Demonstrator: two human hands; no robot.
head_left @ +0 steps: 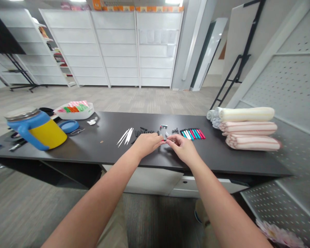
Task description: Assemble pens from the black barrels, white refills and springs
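Fingertips of the left hand [149,142] and right hand [183,147] are pinched nearly together, meeting on a small piece [164,140] over the table [110,122]. With so little to grip, a slight slip could drop it among the loose parts; an outward nudge of the knuckles could scatter them. The piece looks slim, red and dark, mostly hidden by fingers. From it, small fittings [163,126] lie at twelve o'clock, dark tubes [143,128] towards ten, white rods [129,135] at nine, coloured pens [192,134] between two and three.
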